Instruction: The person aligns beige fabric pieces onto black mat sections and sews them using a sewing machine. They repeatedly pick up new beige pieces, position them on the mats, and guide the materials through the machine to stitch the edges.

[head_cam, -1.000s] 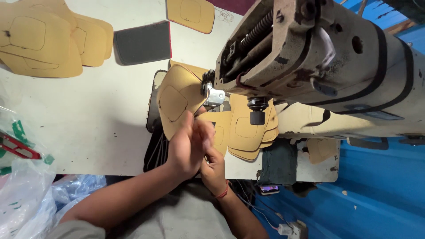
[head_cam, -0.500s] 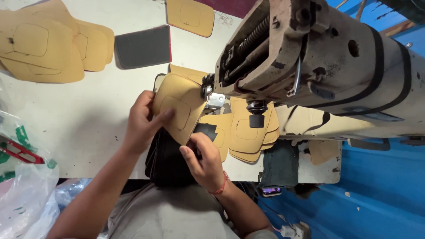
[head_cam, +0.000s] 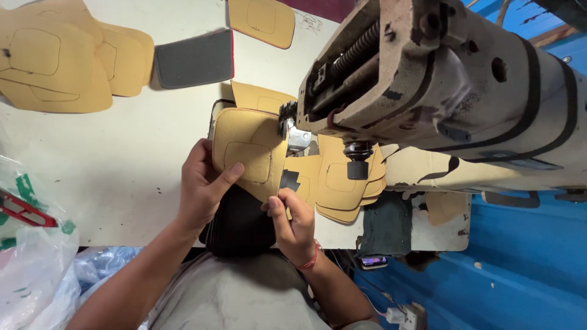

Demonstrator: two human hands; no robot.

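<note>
The left hand (head_cam: 205, 189) gripped the tan padded piece (head_cam: 247, 153) by its near left edge, thumb pressed across its face, while the right hand (head_cam: 293, 223) pinched its lower corner between thumb and fingertips. Just beyond those fingers sat the presser foot (head_cam: 298, 139) of the sewing machine (head_cam: 440, 91). A loose pinch there could have let the piece skew, or drawn fingertips too near the needle.

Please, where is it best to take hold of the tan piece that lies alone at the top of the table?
Take the tan piece by its lower right corner, coming from the table's bare middle. That rounded corner is free, while its upper edge is cut off by the picture.
</note>
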